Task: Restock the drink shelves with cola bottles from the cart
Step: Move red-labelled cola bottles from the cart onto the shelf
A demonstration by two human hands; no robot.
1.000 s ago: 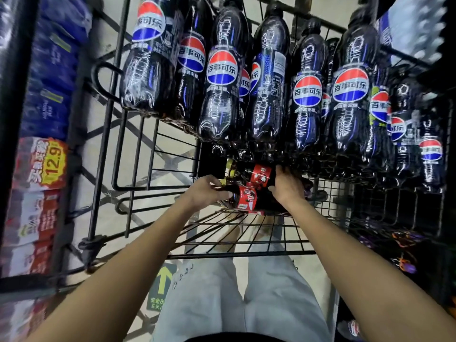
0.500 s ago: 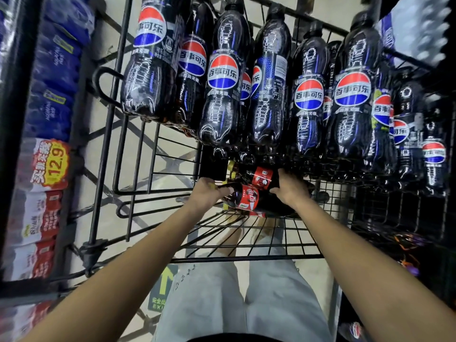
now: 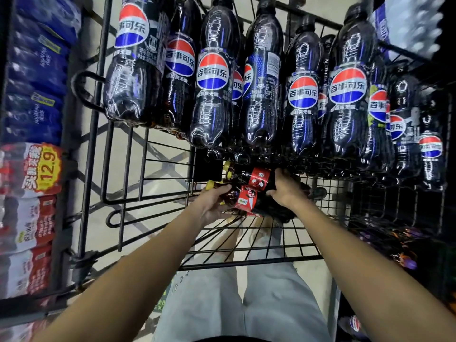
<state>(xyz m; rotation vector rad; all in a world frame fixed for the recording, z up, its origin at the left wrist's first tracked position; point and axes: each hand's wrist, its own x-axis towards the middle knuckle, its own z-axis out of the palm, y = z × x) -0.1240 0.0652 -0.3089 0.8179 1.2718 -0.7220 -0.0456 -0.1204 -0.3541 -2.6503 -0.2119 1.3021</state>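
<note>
A small pack of red-labelled cola bottles (image 3: pixel 249 193) with yellow caps lies on its side in the black wire cart (image 3: pixel 246 245). My left hand (image 3: pixel 213 203) grips the pack at its neck end. At the base end, my right hand (image 3: pixel 286 187) curls over the dark bottles. Both forearms reach down into the cart. Above and behind the pack, several large dark cola bottles (image 3: pixel 212 80) with red, white and blue labels stand packed along the far part of the cart.
Shrink-wrapped packs with a 12.9 price tag (image 3: pixel 47 166) and blue packs (image 3: pixel 34 70) are stacked on the left. More wrapped water bottles (image 3: pixel 409 23) sit top right. Dark shelving (image 3: pixel 407 243) runs along the right. My legs and pale floor show through the wire.
Both hands have kept hold of the red-labelled pack. My left hand has slid further under its neck end and the pack has tilted slightly.
</note>
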